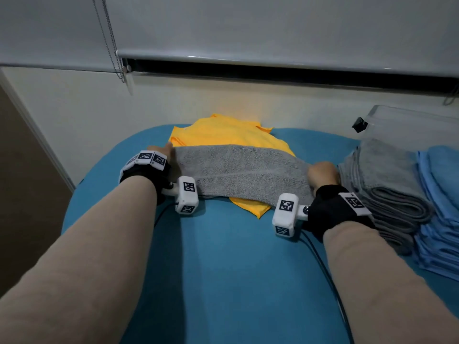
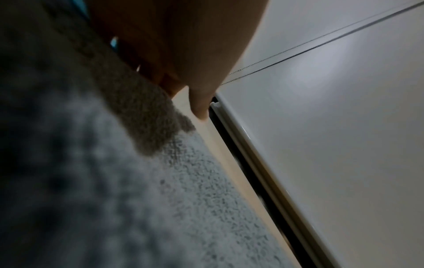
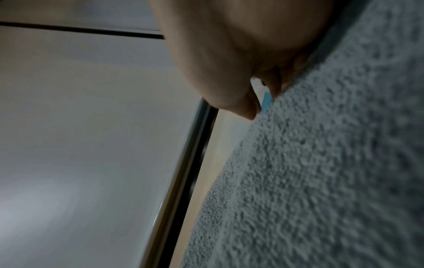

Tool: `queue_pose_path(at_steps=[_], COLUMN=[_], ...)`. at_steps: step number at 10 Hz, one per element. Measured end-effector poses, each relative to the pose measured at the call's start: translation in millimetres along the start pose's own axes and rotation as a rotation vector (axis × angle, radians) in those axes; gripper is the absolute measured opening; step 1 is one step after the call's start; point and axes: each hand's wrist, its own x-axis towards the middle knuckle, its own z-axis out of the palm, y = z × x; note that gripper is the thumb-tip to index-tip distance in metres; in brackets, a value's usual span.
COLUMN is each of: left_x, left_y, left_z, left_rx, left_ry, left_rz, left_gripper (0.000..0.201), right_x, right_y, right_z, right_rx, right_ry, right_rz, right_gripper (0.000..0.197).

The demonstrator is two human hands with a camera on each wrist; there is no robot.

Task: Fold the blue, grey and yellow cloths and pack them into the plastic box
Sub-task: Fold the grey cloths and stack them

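A grey cloth (image 1: pixel 238 170) is stretched as a long band across the blue table (image 1: pixel 218 256), over a spread yellow cloth (image 1: pixel 218 134). My left hand (image 1: pixel 162 151) grips its left end and my right hand (image 1: pixel 323 173) grips its right end. Both wrist views show the grey cloth (image 2: pixel 183 190) (image 3: pixel 332 163) close up, with curled fingers (image 2: pixel 199 107) (image 3: pixel 243 108) on its edge. The clear plastic box (image 1: pixel 407 122) stands at the far right near the wall.
A pile of folded grey cloths (image 1: pixel 387 192) and a pile of blue cloths (image 1: pixel 439 207) lie at the right edge of the table. A wall with a roller blind (image 1: pixel 273 33) and its bead chain (image 1: pixel 109 40) rises right behind the table.
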Motion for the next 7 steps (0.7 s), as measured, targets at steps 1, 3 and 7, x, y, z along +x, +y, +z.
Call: queue_pose_path(at_steps=[1,3,7], left_x=[15.9,26.3,45.2], left_y=[1.5,4.0,-14.6], left_z=[6.9,11.8,9.1], left_rx=[-0.126,-0.837,-1.172], left_ry=[-0.091,-0.051,-0.161], left_rz=[-0.032,-0.085,-0.185], left_gripper=[0.039,0.038,0.058], right_x=[6.8,11.5,11.9], right_y=[-1.8,0.6,4.6], right_z=[5.4,9.8,11.1], right_rx=[0.059,0.208,0.524], right_ry=[0.007,0.101,0.285], right_rz=[0.028,0.046,-0.037], right_gripper=[0.042,0.022,0.021])
